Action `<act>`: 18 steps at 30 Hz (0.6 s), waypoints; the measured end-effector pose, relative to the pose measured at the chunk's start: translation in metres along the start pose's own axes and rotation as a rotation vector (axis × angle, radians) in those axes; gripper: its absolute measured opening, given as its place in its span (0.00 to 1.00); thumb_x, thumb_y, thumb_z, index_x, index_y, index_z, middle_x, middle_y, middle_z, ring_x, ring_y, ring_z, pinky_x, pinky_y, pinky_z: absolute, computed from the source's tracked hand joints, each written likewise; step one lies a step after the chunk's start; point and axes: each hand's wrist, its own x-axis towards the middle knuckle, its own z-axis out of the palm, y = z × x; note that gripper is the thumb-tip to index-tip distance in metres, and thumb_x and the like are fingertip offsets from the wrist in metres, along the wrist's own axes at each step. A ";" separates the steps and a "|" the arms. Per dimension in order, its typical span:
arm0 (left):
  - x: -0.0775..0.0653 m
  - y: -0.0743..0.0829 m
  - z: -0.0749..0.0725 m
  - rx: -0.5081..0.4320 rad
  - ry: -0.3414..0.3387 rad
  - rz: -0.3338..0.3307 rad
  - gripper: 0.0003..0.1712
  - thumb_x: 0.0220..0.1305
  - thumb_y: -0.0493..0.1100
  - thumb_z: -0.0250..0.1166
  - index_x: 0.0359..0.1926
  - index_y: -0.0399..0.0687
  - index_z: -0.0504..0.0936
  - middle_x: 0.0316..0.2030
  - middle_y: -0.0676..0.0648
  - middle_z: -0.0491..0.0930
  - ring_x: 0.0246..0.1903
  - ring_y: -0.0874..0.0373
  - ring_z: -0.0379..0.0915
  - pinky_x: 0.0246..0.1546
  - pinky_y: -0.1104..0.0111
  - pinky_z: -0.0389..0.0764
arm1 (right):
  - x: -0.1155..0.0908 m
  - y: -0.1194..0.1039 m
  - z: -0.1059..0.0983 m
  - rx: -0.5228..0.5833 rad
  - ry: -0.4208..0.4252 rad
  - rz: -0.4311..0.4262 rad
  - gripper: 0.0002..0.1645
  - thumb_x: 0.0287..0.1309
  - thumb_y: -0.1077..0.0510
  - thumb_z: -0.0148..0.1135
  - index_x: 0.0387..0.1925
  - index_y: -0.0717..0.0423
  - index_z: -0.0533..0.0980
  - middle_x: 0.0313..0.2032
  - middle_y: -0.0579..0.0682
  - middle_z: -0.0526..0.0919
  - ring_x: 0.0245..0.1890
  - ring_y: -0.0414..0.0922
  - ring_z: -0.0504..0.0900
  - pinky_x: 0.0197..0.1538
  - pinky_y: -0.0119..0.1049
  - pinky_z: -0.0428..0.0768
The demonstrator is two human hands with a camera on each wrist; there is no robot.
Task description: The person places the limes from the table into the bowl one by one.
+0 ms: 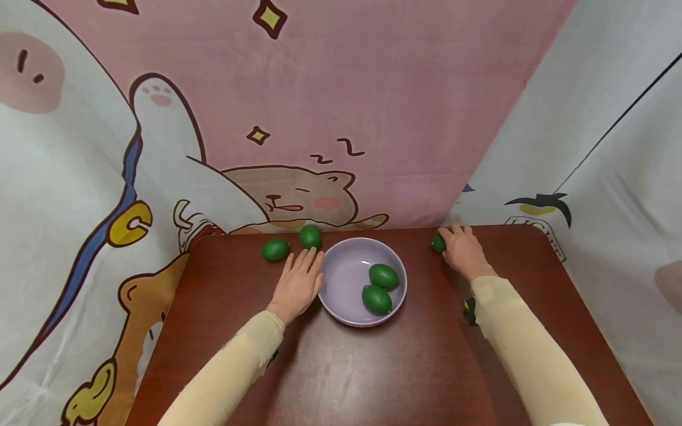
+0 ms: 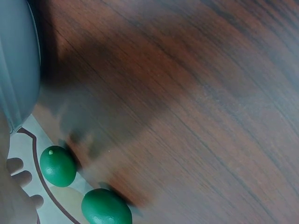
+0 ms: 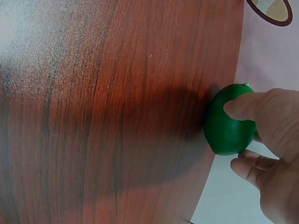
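Observation:
Near the back right of the table, my right hand (image 1: 465,253) holds a green lime (image 3: 229,133). In the right wrist view the thumb (image 3: 245,106) lies across it, with other fingers partly hidden behind. My left hand (image 1: 297,288) has its fingers extended, back upward, at the left rim of a lilac bowl (image 1: 341,296); whether it touches the rim I cannot tell. Two limes rest inside the bowl, an upper lime (image 1: 383,276) and a lower lime (image 1: 377,300). Just beyond the left fingertips are another lime (image 1: 309,236) and, further left, a lime (image 1: 275,249).
The dark red-brown wooden table (image 1: 351,373) ends at the back against a pink printed cloth (image 1: 405,118) with cartoon animals. White printed cloth (image 1: 629,177) hangs along the right side. The bowl's outer wall (image 2: 16,56) edges into the left wrist view.

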 end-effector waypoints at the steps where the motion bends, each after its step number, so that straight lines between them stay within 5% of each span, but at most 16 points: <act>1: 0.000 0.000 0.000 -0.003 -0.002 -0.001 0.31 0.80 0.49 0.51 0.77 0.43 0.65 0.75 0.39 0.64 0.74 0.41 0.60 0.76 0.43 0.54 | 0.000 0.000 0.000 -0.004 0.000 0.000 0.36 0.60 0.66 0.69 0.68 0.69 0.68 0.62 0.72 0.70 0.59 0.74 0.67 0.58 0.68 0.74; 18: 0.000 0.000 -0.003 0.012 0.001 0.005 0.31 0.80 0.50 0.52 0.77 0.43 0.65 0.75 0.38 0.65 0.74 0.41 0.61 0.75 0.43 0.56 | 0.000 -0.004 -0.002 -0.020 -0.059 0.038 0.36 0.59 0.67 0.69 0.67 0.69 0.65 0.64 0.71 0.69 0.56 0.73 0.69 0.55 0.68 0.76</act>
